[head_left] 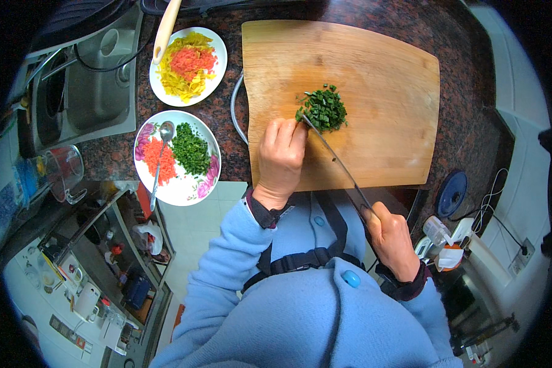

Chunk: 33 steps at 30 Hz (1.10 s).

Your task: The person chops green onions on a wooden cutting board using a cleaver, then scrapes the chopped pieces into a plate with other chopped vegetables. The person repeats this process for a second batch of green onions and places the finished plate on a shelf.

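Note:
A small heap of chopped green leaves lies on the wooden cutting board. My left hand has its fingers curled down onto the heap's near left edge, pinning greens to the board; the fingertips are hidden. In my right hand is the handle of a kitchen knife. Its blade, seen nearly edge-on, slants across the board's near edge, and its tip end is at the greens, right beside my left index finger. Dark specks cling to the blade.
Left of the board, a flowered plate holds chopped greens, orange-red bits and a metal spoon. Behind it, an oval dish holds yellow pieces topped with orange-red bits; a pale handle overhangs it. A sink is farther left, a blue lid right.

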Tool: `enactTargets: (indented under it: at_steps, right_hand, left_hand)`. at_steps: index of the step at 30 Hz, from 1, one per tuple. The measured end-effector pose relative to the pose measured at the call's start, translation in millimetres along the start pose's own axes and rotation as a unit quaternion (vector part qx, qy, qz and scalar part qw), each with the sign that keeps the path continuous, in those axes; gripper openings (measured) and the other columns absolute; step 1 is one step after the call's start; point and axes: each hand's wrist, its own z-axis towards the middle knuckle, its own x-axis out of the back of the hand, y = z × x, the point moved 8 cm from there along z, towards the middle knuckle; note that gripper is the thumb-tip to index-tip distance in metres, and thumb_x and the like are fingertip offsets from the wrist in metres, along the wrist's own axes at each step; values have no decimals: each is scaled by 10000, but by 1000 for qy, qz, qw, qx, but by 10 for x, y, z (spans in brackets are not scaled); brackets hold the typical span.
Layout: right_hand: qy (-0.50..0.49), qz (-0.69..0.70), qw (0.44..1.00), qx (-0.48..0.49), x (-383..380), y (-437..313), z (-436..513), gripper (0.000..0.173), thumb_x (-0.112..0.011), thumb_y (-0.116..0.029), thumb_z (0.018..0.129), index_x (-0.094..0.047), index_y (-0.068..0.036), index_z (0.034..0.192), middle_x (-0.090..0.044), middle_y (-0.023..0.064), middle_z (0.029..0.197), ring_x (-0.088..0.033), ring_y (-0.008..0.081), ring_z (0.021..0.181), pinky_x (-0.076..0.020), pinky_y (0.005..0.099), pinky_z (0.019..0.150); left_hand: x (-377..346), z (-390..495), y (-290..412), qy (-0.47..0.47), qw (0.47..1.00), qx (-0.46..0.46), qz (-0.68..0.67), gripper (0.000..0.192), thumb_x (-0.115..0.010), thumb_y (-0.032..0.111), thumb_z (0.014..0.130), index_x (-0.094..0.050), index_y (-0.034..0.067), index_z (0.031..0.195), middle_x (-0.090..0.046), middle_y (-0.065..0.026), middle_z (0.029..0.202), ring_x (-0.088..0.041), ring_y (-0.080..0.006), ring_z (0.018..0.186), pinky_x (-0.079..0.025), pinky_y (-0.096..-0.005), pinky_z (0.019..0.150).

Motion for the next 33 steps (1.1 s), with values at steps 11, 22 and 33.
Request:
enactTargets:
  at_steps: [11, 22, 33]
  right_hand:
    - [40, -21, 999, 29, -227, -131, 477, 230, -518, -223, 965, -491, -24, 853, -557, 283, 643, -565, 492, 666, -441, 563, 586]
    - [21, -7, 1000, 12, 37, -34, 99, 239, -550, -169, 958, -475, -14, 793, -529, 256, 617, -558, 462, 605, -409, 497, 510]
    - [-13, -55, 998, -11, -91, -38, 117, 233, -525, -172, 953, -467, -7, 799, -546, 288, 653, -564, 492, 663, -422, 545, 556]
  left_hand:
    - [74, -69, 29, 17, 1000, 23, 8, 250, -590, 14, 723, -645, -28, 963, -570, -159, 953, -567, -328, 911, -511, -371, 780]
    - [47, -69, -80, 30, 998, 42, -36, 270, -599, -72, 706, -623, -25, 971, -605, -133, 913, -588, -334, 869, -495, -399, 766]
    - [-13, -156, 12, 5, 999, -23, 25, 194, -569, 48, 660, -585, -65, 816, -593, -209, 965, -590, -338, 931, -530, -395, 767]
